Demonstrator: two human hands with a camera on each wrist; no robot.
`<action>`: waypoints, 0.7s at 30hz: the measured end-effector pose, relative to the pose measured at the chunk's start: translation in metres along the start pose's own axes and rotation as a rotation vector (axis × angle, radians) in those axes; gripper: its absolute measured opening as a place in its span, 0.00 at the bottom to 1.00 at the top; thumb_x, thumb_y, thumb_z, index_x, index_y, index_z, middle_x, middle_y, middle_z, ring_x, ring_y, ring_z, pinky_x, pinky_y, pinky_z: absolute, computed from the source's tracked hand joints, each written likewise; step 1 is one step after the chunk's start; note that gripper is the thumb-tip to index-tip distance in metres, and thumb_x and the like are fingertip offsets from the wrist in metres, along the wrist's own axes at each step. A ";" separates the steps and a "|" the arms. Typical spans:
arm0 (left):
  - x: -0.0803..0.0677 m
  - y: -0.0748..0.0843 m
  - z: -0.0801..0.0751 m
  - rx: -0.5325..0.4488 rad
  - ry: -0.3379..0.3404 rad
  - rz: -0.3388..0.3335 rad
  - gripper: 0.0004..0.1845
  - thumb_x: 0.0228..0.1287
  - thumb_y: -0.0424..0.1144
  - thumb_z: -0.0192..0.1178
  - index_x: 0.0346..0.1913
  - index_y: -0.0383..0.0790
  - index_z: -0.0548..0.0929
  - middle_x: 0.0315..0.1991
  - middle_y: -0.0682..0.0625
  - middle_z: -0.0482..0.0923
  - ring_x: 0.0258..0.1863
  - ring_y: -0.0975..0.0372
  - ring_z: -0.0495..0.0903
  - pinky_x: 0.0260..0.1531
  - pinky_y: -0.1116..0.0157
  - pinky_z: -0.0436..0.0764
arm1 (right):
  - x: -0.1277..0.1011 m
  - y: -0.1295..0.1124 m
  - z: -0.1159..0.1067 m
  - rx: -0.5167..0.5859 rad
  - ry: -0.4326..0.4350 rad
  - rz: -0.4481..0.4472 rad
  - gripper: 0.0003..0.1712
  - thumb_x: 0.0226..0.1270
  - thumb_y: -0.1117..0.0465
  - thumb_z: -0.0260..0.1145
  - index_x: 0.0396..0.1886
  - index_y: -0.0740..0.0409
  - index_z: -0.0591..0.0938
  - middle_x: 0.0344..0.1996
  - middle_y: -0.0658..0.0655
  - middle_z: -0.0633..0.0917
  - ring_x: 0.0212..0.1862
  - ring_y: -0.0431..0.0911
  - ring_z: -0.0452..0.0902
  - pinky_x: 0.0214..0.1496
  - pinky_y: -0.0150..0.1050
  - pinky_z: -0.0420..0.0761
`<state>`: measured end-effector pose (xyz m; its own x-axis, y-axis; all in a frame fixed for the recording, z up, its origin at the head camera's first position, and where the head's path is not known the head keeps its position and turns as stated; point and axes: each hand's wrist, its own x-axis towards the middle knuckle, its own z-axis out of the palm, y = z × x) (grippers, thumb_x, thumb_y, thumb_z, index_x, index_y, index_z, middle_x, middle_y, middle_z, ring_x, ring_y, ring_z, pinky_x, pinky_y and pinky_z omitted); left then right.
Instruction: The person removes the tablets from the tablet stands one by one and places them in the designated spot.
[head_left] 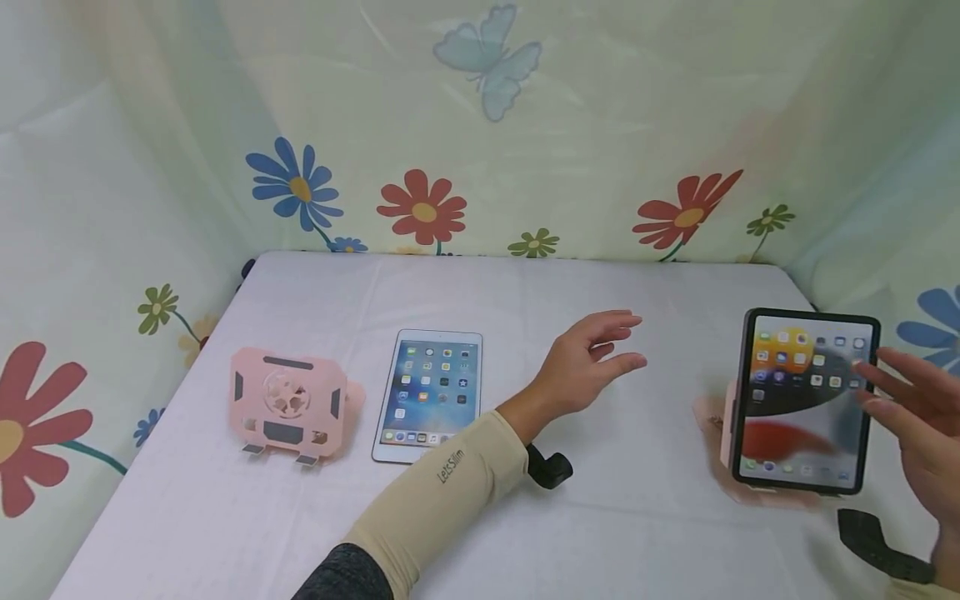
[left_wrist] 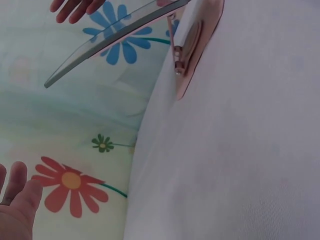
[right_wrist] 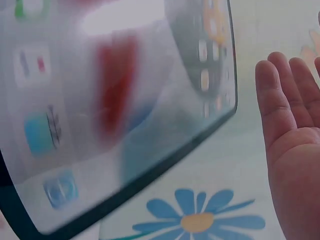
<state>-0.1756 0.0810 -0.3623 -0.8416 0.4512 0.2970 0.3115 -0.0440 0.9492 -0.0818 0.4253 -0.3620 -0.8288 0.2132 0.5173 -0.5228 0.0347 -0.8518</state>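
A dark-framed tablet stands upright on a pink stand at the right, its screen lit. My right hand hovers just beside its right edge, fingers straight, holding nothing; the right wrist view shows the tablet blurred and the hand beside it. My left hand floats open above the middle of the table, apart from everything. A white tablet lies flat left of centre. An empty pink stand sits further left. In the left wrist view the dark tablet leans on its stand.
Flowered fabric walls close in the table on three sides. Black wrist straps lie by my left forearm, and another strap is under my right wrist. The white cloth stretches bare between the two tablets.
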 end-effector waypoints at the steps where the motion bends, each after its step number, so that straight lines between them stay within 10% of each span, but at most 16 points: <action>1: 0.001 0.000 0.002 0.001 -0.006 0.000 0.25 0.66 0.35 0.68 0.65 0.43 0.78 0.65 0.58 0.73 0.57 0.73 0.75 0.58 0.75 0.72 | 0.001 0.003 -0.006 -0.019 0.020 0.017 0.25 0.71 0.79 0.55 0.67 0.74 0.71 0.61 0.54 0.79 0.59 0.40 0.76 0.59 0.22 0.71; 13: 0.015 -0.006 0.024 0.073 -0.075 0.019 0.25 0.68 0.37 0.67 0.67 0.43 0.77 0.71 0.60 0.66 0.64 0.71 0.71 0.60 0.77 0.68 | 0.007 0.007 -0.037 -0.594 0.046 0.142 0.36 0.75 0.77 0.44 0.79 0.49 0.59 0.74 0.45 0.60 0.74 0.36 0.52 0.72 0.24 0.46; 21: 0.023 -0.004 0.029 0.077 -0.117 0.032 0.25 0.69 0.37 0.65 0.68 0.43 0.76 0.73 0.62 0.64 0.63 0.75 0.70 0.60 0.78 0.67 | 0.013 0.024 -0.055 -0.128 0.074 0.206 0.35 0.75 0.79 0.49 0.76 0.52 0.64 0.73 0.44 0.60 0.72 0.38 0.52 0.72 0.24 0.39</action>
<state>-0.1831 0.1176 -0.3619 -0.7750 0.5517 0.3083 0.3739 0.0070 0.9274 -0.0939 0.4831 -0.3798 -0.8958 0.2993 0.3284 -0.3111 0.1053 -0.9445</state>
